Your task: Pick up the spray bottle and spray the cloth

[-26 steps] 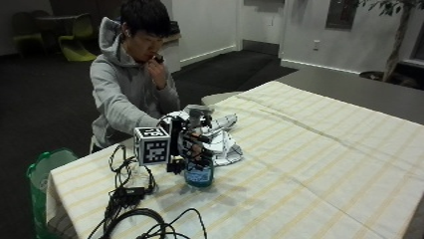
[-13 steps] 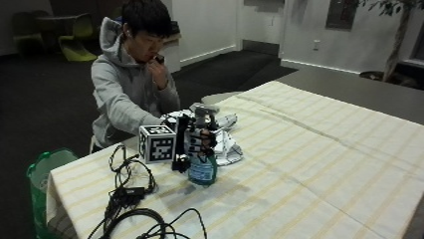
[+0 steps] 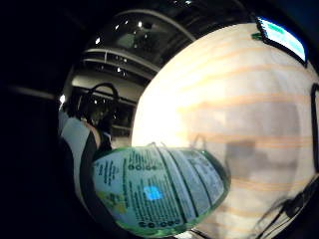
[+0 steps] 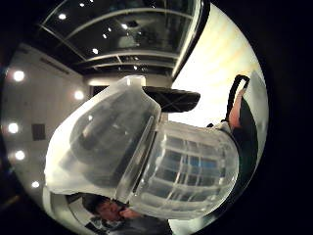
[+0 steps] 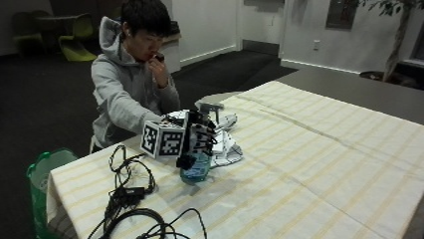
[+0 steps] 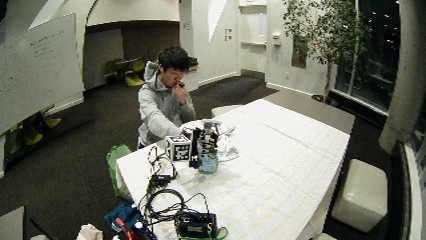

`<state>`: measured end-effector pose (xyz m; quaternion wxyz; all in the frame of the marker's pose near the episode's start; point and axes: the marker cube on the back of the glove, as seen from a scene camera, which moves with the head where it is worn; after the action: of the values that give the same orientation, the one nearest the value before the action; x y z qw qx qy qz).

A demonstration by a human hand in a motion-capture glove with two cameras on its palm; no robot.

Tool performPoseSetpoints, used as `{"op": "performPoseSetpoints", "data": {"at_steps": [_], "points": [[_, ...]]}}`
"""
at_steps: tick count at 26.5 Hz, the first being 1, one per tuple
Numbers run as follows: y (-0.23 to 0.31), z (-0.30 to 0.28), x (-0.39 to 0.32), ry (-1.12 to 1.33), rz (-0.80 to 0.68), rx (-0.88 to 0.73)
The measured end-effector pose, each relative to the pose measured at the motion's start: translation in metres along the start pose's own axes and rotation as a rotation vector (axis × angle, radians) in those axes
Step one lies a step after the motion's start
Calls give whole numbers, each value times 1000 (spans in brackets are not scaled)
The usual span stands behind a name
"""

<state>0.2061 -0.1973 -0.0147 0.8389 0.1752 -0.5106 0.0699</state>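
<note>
At the near end of the striped worktop [image 5: 318,164], the gloved right hand [image 5: 195,142] is wrapped round the spray bottle [image 5: 196,171], which stands upright with its blue-filled base on or just above the tablecloth; I cannot tell which. Grip: closed on the bottle's upper body, so far as the outside view lets me judge. Cloth [image 5: 225,147] lies crumpled just behind the bottle, toward the seated person, whose bare hand is up at the face.

Step in hand, as I read it: raising the bottle and bringing the nozzle round to the cloth. To do it well, keep the bottle upright so the liquid feeds, turn the nozzle toward the cloth and not the person beyond it, and get a finger onto the trigger before aiming. Cloth is close, so a small turn should do.

Views differ. Thumb-side palm view shows the translucent spray head [image 4: 100,142] and ribbed collar [image 4: 188,169] close up, hidden behind the hand from outside. Little-finger-side view shows the printed label [image 3: 159,186] and bare striped worktop beyond. Neither palm view shows the cloth. Wide outside view adds cables [image 6: 166,200] coiled on the worktop's near end, apart from the bottle.
</note>
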Motion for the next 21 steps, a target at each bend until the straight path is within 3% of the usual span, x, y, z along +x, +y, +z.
{"op": "performPoseSetpoints", "data": {"at_steps": [12, 21], "points": [[65, 24, -82, 785, -60, -557], [112, 51, -119, 1198, -39, -690]]}}
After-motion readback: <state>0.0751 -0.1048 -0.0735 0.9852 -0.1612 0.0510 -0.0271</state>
